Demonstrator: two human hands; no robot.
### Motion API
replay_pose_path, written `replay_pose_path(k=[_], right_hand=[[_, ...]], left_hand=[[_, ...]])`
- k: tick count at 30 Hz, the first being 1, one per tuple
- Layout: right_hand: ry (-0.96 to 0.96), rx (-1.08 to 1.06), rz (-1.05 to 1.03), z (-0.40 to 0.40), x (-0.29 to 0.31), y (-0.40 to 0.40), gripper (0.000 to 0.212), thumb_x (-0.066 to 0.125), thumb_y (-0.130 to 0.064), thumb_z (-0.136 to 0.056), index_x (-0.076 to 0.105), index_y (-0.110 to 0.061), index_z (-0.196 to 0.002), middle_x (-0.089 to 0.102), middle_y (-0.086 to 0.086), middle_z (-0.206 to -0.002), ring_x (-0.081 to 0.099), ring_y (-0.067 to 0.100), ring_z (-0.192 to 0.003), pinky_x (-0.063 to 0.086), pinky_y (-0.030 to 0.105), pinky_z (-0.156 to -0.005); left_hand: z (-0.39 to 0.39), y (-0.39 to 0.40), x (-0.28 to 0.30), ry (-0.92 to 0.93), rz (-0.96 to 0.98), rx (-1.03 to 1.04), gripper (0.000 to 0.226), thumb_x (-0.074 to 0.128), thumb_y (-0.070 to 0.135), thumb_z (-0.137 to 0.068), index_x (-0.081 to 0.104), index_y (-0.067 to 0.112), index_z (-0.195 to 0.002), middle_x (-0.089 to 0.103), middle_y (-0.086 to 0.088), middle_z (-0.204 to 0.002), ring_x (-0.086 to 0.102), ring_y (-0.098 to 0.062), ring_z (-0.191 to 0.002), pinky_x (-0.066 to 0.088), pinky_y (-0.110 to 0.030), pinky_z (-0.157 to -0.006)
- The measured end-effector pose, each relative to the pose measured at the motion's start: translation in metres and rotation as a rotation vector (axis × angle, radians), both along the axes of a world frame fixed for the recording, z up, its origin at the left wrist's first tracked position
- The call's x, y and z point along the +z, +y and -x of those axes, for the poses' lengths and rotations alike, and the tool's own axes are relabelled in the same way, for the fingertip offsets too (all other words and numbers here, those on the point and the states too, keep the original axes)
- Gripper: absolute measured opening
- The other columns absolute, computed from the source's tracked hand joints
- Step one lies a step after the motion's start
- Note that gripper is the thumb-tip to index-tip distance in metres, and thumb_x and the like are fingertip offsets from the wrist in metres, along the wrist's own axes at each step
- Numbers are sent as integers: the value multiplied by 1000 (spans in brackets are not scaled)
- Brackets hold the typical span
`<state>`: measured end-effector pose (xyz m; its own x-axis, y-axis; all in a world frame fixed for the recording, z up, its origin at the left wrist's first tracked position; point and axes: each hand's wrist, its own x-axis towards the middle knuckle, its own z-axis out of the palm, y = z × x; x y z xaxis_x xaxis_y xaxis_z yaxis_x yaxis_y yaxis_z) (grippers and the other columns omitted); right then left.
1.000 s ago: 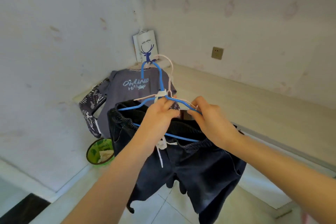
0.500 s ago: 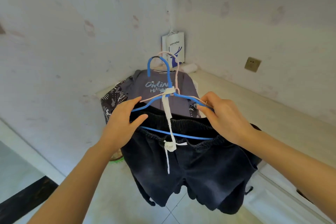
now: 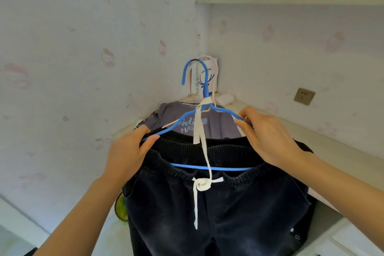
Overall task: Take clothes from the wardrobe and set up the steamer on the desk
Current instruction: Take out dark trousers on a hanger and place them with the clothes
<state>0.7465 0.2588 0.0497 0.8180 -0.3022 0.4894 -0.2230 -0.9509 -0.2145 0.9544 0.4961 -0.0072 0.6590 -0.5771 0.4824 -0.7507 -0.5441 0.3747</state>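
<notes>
Dark denim shorts (image 3: 218,210) with a white drawstring hang on a blue hanger (image 3: 204,81), held up in front of me. My left hand (image 3: 128,151) grips the hanger's left arm. My right hand (image 3: 268,137) pinches its right arm. A pale pink hanger sits just behind the blue one, and the drawstring loops over their necks. Behind them a grey printed shirt (image 3: 199,122) lies on the desk (image 3: 332,143) in the corner. No steamer is in view.
A white paper bag (image 3: 207,77) with a blue deer print stands in the desk's corner. A wall socket (image 3: 304,96) is at the right. A shelf (image 3: 291,0) with small items runs above. A green bin (image 3: 120,208) sits on the floor, mostly hidden.
Both hands have raised the hanger with the shorts and slid apart to its two ends; the left hand moved from the middle to the left arm. My view turned left and upward.
</notes>
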Motion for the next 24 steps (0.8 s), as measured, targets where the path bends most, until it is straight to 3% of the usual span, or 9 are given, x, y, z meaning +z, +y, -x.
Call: replay_pose_path(k=[2, 6, 11, 15, 20, 24], right_hand=[[-26, -40, 19, -16, 3, -6, 21, 42, -34, -99, 50, -14, -95, 43, -9, -56, 47, 22, -51, 33, 34, -45], [-69, -81, 21, -43, 12, -16, 25, 41, -34, -99, 50, -12, -91, 46, -5, -58, 47, 21, -51, 37, 36, -46], [-81, -113, 50, -80, 30, -34, 23, 42, -31, -100, 50, -11, -93, 42, -8, -57, 45, 19, -50, 26, 26, -42], [-85, -119, 45, -117, 45, -61, 21, 40, -33, -100, 47, -14, -93, 40, -11, -57, 42, 12, -49, 23, 27, -43], [-71, -153, 42, -165, 41, -109, 25, 36, -36, -100, 44, -14, -91, 43, -7, -58, 46, 20, -52, 26, 32, -44], [-53, -131, 30, -206, 39, -154, 20, 36, -36, -101, 39, -19, -90, 38, -12, -57, 40, 10, -50, 22, 26, -43]], left_hand=[[-16, -7, 13, 1, 30, -20, 33, 46, 50, -90, 52, 20, -77, 46, 3, -54, 47, -13, -52, 32, -29, -45], [-48, -19, 33, 31, 73, -31, 31, 51, 51, -89, 57, 22, -78, 54, 3, -60, 53, -19, -59, 40, -34, -52], [-84, -42, 53, -9, 102, -25, 30, 51, 50, -90, 56, 23, -79, 52, 5, -58, 51, -17, -58, 40, -33, -52], [-115, -67, 67, -24, 129, -26, 31, 48, 54, -89, 55, 24, -82, 52, 5, -59, 51, -16, -57, 39, -33, -50], [-156, -111, 69, -3, 137, 9, 30, 50, 54, -88, 54, 25, -85, 54, 4, -63, 53, -18, -60, 42, -36, -53], [-191, -152, 70, 2, 121, 24, 30, 51, 54, -88, 56, 24, -85, 55, 3, -62, 52, -17, -59, 39, -33, -51]])
